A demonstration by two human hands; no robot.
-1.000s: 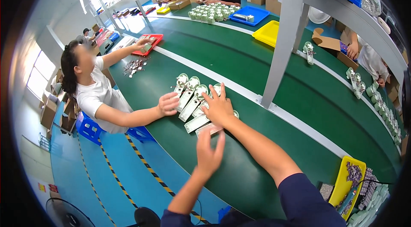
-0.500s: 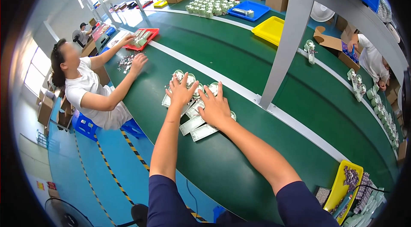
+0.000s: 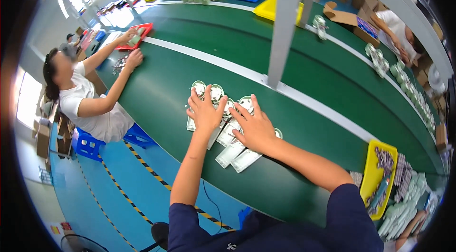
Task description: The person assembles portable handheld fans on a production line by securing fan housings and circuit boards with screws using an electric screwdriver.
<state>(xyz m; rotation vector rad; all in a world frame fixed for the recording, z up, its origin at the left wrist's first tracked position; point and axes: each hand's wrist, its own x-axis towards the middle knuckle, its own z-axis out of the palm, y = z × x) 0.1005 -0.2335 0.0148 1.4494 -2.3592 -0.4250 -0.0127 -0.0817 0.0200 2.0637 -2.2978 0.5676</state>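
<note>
Several pale green and white plastic housings (image 3: 246,160) lie side by side in a slanting row on the table, their flat rectangular bodies toward me. Their round cups (image 3: 216,93) are at the far end and have small white pieces inside. My left hand (image 3: 207,114) rests palm down over the left housings, fingers spread across the cups. Beside it, my right hand (image 3: 255,129) lies spread over the right housings, its fingertips near the cups. Both hands touch the group without closing round any piece. Parts of the housings are hidden beneath them.
The green table (image 3: 166,73) has a white strip (image 3: 323,113) and a grey post (image 3: 284,28) beyond my hands. A yellow tray (image 3: 370,176) of small parts stands at right. At left, a co-worker (image 3: 97,95) reaches toward a red tray (image 3: 148,30).
The view has shifted. My hands and the housings are now farther from the white strip, nearer me. The co-worker's nearer hand has moved closer to the small parts by the red tray.
</note>
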